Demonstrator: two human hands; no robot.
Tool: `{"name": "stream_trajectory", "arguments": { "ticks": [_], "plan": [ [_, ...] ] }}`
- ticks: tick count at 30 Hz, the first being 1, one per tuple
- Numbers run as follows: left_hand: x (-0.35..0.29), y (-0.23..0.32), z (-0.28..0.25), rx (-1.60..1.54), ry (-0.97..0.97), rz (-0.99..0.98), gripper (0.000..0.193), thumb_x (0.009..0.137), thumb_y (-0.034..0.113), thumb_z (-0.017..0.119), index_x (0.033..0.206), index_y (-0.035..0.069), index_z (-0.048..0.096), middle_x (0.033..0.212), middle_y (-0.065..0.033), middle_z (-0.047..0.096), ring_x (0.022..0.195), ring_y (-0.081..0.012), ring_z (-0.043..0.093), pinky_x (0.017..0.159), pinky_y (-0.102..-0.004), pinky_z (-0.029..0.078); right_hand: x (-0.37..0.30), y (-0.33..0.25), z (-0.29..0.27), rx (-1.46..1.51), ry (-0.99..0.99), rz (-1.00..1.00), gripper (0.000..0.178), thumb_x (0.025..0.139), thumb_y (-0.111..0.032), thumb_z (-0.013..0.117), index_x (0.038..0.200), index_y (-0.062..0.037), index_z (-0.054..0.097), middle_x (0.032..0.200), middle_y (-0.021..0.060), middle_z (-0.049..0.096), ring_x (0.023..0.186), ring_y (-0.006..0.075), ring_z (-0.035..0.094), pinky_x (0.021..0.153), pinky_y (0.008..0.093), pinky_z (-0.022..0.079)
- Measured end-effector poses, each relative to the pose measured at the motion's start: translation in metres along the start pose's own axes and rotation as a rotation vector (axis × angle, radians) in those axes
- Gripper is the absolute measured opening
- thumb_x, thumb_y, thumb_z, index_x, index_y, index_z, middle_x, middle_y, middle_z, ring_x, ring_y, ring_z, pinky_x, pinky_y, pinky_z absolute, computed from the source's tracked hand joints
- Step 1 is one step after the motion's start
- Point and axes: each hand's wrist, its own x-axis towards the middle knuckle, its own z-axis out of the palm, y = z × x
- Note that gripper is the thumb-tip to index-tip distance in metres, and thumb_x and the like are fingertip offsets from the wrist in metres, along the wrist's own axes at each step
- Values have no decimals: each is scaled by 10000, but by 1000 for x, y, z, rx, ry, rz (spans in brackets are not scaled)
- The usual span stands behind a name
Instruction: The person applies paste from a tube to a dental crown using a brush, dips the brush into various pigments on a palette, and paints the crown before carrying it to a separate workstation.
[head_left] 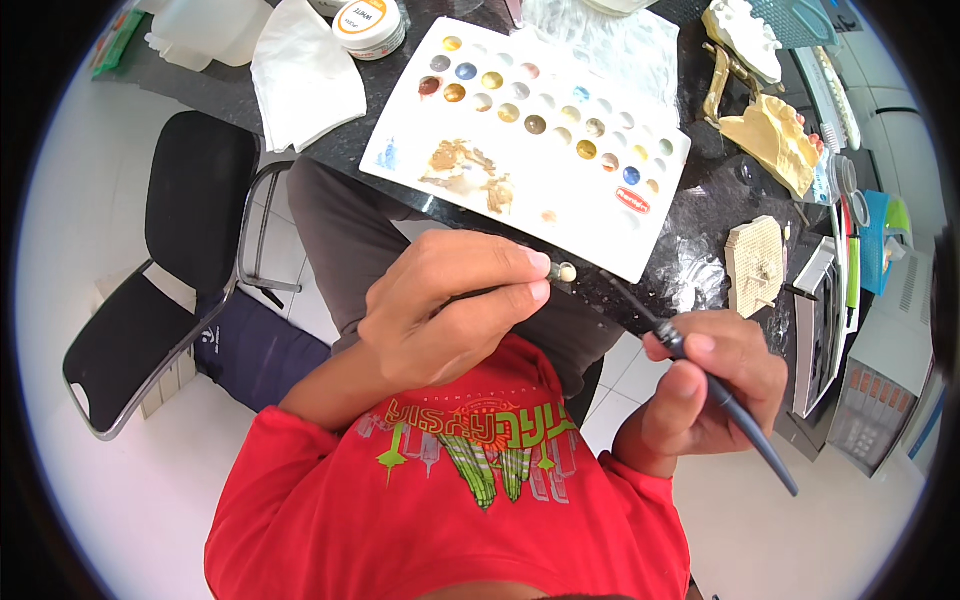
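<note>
My left hand (440, 305) is pinched shut on a small cream-coloured dental crown (567, 272). It sits at the fingertips near the front edge of a white paint palette (590, 235); a bit of greyish holder seems to show behind it, mostly hidden by the fingers. In my right hand (715, 380) is a slim brush (745, 425) with a dark blue handle. Its dark tip points up and left toward the crown, a short gap away. Round wells of coloured paint fill the palette's upper part, and brown smears lie at its lower left.
A white tissue (308, 80) and a white-lidded jar (368, 25) lie at the back left of the dark table. Dental casts (775, 140) and a pitted beige block (755, 265) stand at the right. A black chair (200, 190) is to the left.
</note>
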Motion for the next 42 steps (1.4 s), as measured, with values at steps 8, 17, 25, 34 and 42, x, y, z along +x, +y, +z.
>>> {"name": "stream_trajectory", "arguments": {
  "ticks": [8, 17, 25, 34, 42],
  "plan": [
    [-3, -3, 1, 11, -13, 36, 197, 707, -1, 715, 902, -11, 688, 954, -116, 648, 842, -219, 640, 674, -286, 533, 5, 6, 2, -10, -157, -88, 241, 671, 57, 715, 889, 47, 614, 670, 150, 632, 542, 207, 626, 454, 250, 493],
    [-2, -4, 2, 35, -12, 62, 203, 698, 6, 712, 900, -2, 688, 947, -115, 652, 833, -212, 638, 666, -282, 529, 5, 7, 9, -118, -166, -131, 167, 817, -97, 680, 863, 37, 594, 632, 134, 607, 501, 207, 595, 451, 267, 453],
    [-2, -3, 4, 38, 17, 57, 191, 693, 2, 710, 883, 2, 688, 931, -113, 654, 804, -208, 640, 637, -273, 519, 5, 4, 9, -130, -151, -127, 166, 821, -106, 666, 870, 36, 596, 627, 131, 603, 505, 203, 595, 449, 263, 438],
    [-4, -5, 6, 20, 46, 62, 200, 688, 5, 711, 886, 2, 690, 935, -113, 653, 808, -206, 639, 633, -270, 517, 6, 3, 9, -126, -162, -111, 167, 827, -106, 661, 872, 39, 592, 620, 132, 600, 506, 198, 592, 455, 265, 441],
    [-6, -7, 9, 16, 68, 75, 191, 689, 8, 710, 879, -2, 690, 938, -113, 653, 812, -208, 637, 634, -273, 518, 10, 4, 5, -77, -230, -121, 251, 657, 60, 716, 882, 38, 608, 667, 141, 625, 534, 211, 623, 451, 266, 499]
  ]
}}
